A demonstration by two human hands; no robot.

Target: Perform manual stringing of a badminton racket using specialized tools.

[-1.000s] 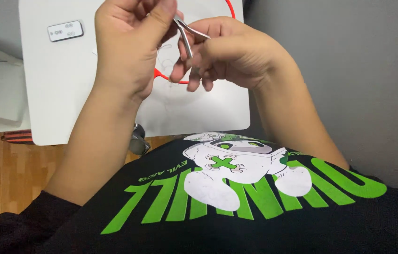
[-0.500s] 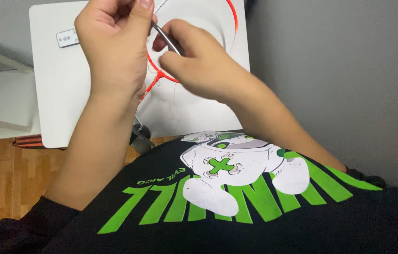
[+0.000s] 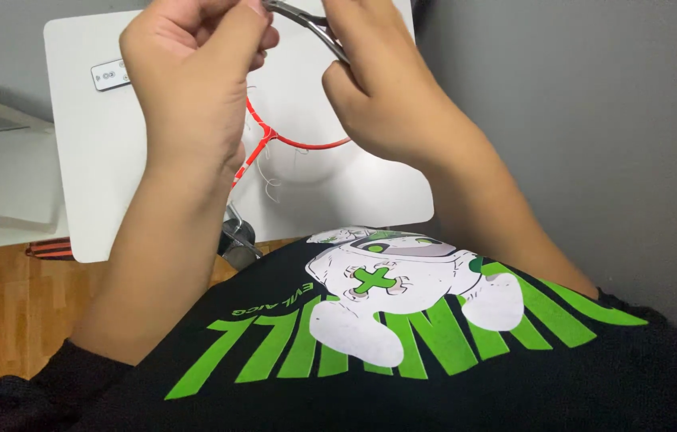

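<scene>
I've got both hands up over the white table (image 3: pixel 114 216), almost knuckle to knuckle. My right hand (image 3: pixel 390 100) is curled around the handles of the metal nippers (image 3: pixel 310 26), which run on a slant from its fingers up and left toward my left hand (image 3: pixel 194 88). The left one is closed in a loose fist with the fingertips pinched right at the nipper tips (I can't tell what it's pinching, the fist hides it). The right hand is clearly the one on the tool.

Just below both hands, a red hoop (image 3: pixel 298 144) lies on the table with loose white threads hanging off it. Back left on the tabletop there's a small white rectangular tag (image 3: pixel 110 74), lying flat, well apart from everything.
</scene>
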